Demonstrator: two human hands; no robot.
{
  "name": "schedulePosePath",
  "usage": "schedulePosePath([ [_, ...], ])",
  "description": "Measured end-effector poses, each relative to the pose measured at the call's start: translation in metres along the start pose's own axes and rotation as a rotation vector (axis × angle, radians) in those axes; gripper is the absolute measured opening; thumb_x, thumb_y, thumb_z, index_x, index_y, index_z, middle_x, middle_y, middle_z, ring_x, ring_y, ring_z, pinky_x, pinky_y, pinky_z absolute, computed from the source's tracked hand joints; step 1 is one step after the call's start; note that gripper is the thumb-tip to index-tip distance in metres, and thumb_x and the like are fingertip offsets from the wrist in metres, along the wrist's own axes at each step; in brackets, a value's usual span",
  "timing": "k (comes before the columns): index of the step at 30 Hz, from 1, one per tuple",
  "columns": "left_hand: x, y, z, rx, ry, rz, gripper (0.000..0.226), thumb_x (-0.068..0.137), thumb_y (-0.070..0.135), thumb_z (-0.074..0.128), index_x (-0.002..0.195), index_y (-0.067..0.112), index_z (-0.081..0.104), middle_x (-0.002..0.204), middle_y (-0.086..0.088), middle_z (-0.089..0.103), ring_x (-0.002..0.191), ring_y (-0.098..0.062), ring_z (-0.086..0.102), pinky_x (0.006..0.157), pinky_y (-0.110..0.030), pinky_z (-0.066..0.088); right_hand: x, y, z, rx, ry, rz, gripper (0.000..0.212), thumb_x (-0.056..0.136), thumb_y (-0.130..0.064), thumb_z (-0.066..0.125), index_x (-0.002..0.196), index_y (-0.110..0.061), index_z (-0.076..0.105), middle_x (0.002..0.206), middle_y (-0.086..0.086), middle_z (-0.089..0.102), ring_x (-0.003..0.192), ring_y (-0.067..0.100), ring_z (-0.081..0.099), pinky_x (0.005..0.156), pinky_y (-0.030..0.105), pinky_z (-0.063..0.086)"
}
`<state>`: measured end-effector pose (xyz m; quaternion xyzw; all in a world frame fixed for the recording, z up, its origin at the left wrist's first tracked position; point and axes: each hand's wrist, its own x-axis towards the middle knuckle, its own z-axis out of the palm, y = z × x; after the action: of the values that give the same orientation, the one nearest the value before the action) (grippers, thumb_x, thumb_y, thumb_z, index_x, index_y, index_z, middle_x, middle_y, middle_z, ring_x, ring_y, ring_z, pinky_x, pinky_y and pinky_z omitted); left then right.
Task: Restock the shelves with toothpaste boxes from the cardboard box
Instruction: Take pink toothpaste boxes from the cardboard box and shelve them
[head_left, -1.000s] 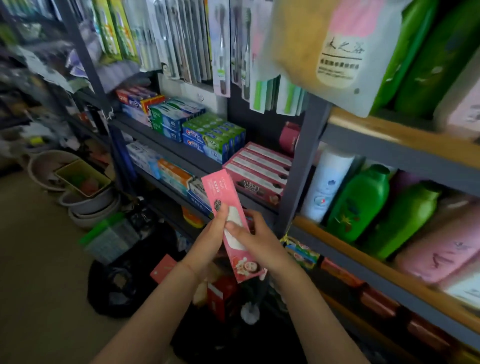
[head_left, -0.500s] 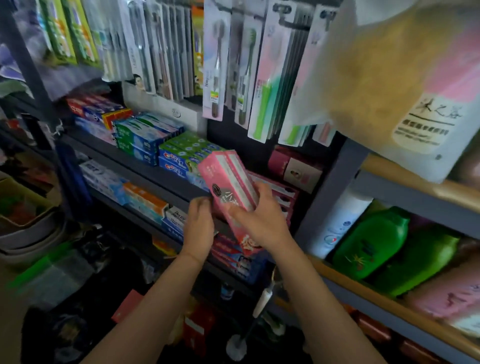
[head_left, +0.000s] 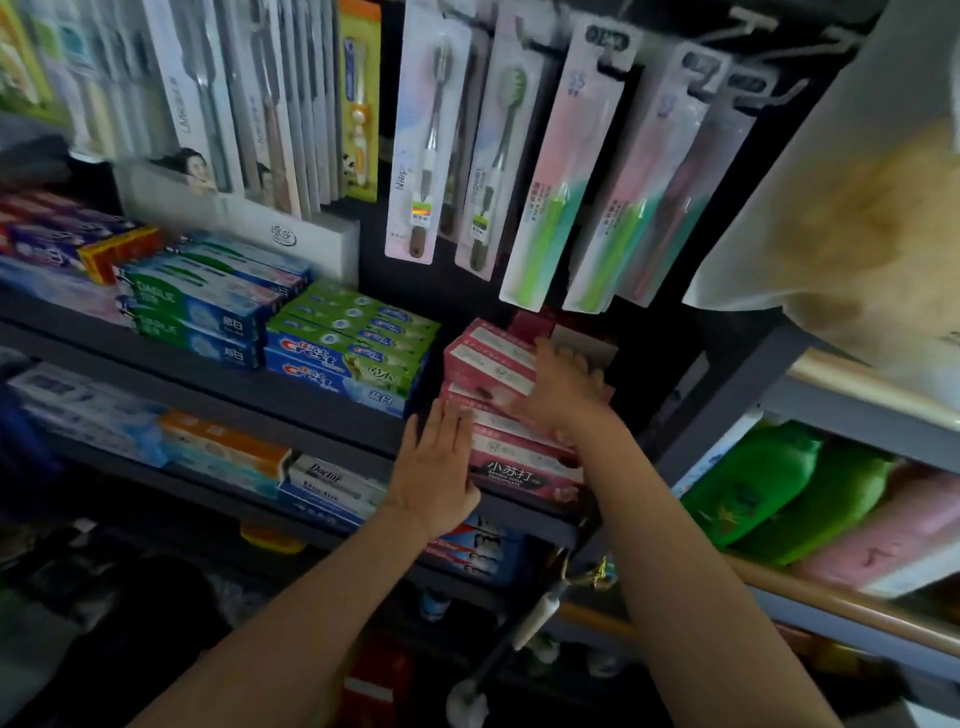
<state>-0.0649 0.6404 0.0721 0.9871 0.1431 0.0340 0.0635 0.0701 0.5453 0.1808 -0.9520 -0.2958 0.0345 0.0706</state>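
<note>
1. Dark shelf (head_left: 332, 410): I see it crossing the frame's middle, its top crowded with boxed toothpaste.
2. Hanging toothbrush packs (head_left: 545, 171), at 12 o'clock above the pink stack.
3. Green-and-blue boxes (head_left: 348, 353), at 9 o'clock of the stack.
4. Pink toothpaste boxes (head_left: 493, 364), stacked on the shelf near centre.
5. Left hand (head_left: 434, 473): flat, fingers straight, pressed to the stack's front end.
6. Right hand (head_left: 563, 387): fingers spread, resting on top of the stack; grip holds nothing.
</note>
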Motion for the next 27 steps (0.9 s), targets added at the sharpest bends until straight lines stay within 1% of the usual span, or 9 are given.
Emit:
schedulePosePath([
  [3, 0.0, 0.001, -0.005, 0.053, -0.019, 0.022, 0.09, 0.095, 0.047, 0.042, 0.155, 0.005, -0.01, 0.165, -0.015, -0.007, 0.151, -0.032, -0.01, 0.122, -0.053, 0.002, 0.015, 0.003, -0.005, 0.021, -0.057, -0.014, 0.095, 0.074, -0.065, 0.07, 0.147, -0.02, 0.03, 0.148, 0.012, 0.038, 0.138, 0.035, 0.033, 0.113, 0.056, 0.026],
  [4, 0.001, 0.001, -0.006, 0.069, -0.02, 0.026, 0.09, 0.095, 0.047, 0.041, 0.155, 0.004, -0.01, 0.164, -0.016, -0.007, 0.151, -0.033, -0.009, 0.122, -0.054, 0.003, 0.019, 0.003, -0.006, 0.005, -0.07, -0.019, 0.095, 0.076, -0.064, 0.069, 0.15, -0.021, 0.027, 0.152, 0.011, 0.034, 0.141, 0.034, 0.031, 0.114, 0.056, 0.024],
  [6, 0.001, 0.0, -0.007, 0.089, -0.009, 0.034, 0.09, 0.095, 0.048, 0.041, 0.155, 0.003, -0.009, 0.164, -0.018, -0.004, 0.151, -0.035, -0.007, 0.121, -0.056, 0.004, 0.026, 0.002, -0.003, -0.068, -0.098, -0.039, 0.089, 0.086, -0.054, 0.064, 0.155, -0.022, 0.019, 0.16, 0.008, 0.023, 0.145, 0.032, 0.023, 0.118, 0.054, 0.018],
  [8, 0.0, 0.0, -0.007, 0.105, -0.013, 0.041, 0.091, 0.095, 0.049, 0.041, 0.155, 0.002, -0.009, 0.164, -0.018, -0.004, 0.151, -0.035, -0.005, 0.121, -0.057, 0.006, 0.027, 0.001, 0.006, -0.139, -0.086, -0.055, 0.082, 0.092, -0.048, 0.057, 0.157, -0.021, 0.014, 0.163, 0.006, 0.017, 0.148, 0.031, 0.017, 0.12, 0.052, 0.014],
  [12, 0.001, 0.0, -0.006, 0.139, -0.011, 0.047, 0.091, 0.095, 0.051, 0.039, 0.154, 0.001, -0.01, 0.164, -0.019, -0.005, 0.151, -0.036, -0.005, 0.12, -0.059, 0.006, 0.016, -0.003, 0.036, -0.063, -0.006, -0.025, 0.081, 0.096, -0.046, 0.052, 0.158, -0.02, 0.006, 0.165, 0.005, 0.002, 0.152, 0.028, 0.002, 0.122, 0.051, 0.003],
  [16, 0.003, 0.0, -0.004, 0.157, -0.01, 0.045, 0.092, 0.096, 0.054, 0.038, 0.154, 0.001, -0.011, 0.164, -0.02, -0.007, 0.151, -0.036, -0.007, 0.119, -0.061, 0.008, 0.012, -0.001, 0.055, -0.089, 0.145, 0.0, 0.074, 0.099, -0.047, 0.047, 0.157, -0.021, 0.008, 0.165, 0.004, 0.006, 0.152, 0.026, 0.003, 0.122, 0.049, 0.004],
  [20, 0.004, 0.0, 0.001, 0.115, 0.003, 0.036, 0.093, 0.097, 0.061, 0.033, 0.155, 0.002, -0.008, 0.163, -0.021, -0.006, 0.151, -0.036, -0.005, 0.118, -0.062, 0.009, 0.012, 0.0, 0.058, -0.107, 0.184, 0.045, 0.074, 0.099, -0.048, 0.047, 0.157, -0.018, 0.012, 0.164, 0.007, 0.011, 0.151, 0.027, 0.006, 0.121, 0.049, 0.006],
  [25, 0.005, -0.002, 0.004, 0.062, 0.032, 0.018, 0.094, 0.096, 0.067, 0.028, 0.155, 0.004, -0.008, 0.164, -0.018, -0.006, 0.152, -0.034, -0.007, 0.12, -0.059, 0.009, 0.013, 0.003, 0.056, -0.073, 0.183, 0.039, 0.072, 0.1, -0.048, 0.043, 0.157, -0.018, 0.012, 0.165, 0.007, 0.009, 0.152, 0.026, 0.003, 0.121, 0.049, 0.002],
  [27, 0.006, -0.002, 0.005, 0.024, 0.047, 0.014, 0.093, 0.096, 0.067, 0.027, 0.155, 0.004, -0.008, 0.164, -0.017, -0.006, 0.152, -0.033, -0.007, 0.12, -0.058, 0.009, 0.005, 0.003, 0.057, -0.014, 0.251, 0.005, 0.069, 0.101, -0.045, 0.043, 0.156, -0.015, 0.016, 0.164, 0.009, 0.012, 0.152, 0.025, 0.005, 0.121, 0.048, 0.002],
])
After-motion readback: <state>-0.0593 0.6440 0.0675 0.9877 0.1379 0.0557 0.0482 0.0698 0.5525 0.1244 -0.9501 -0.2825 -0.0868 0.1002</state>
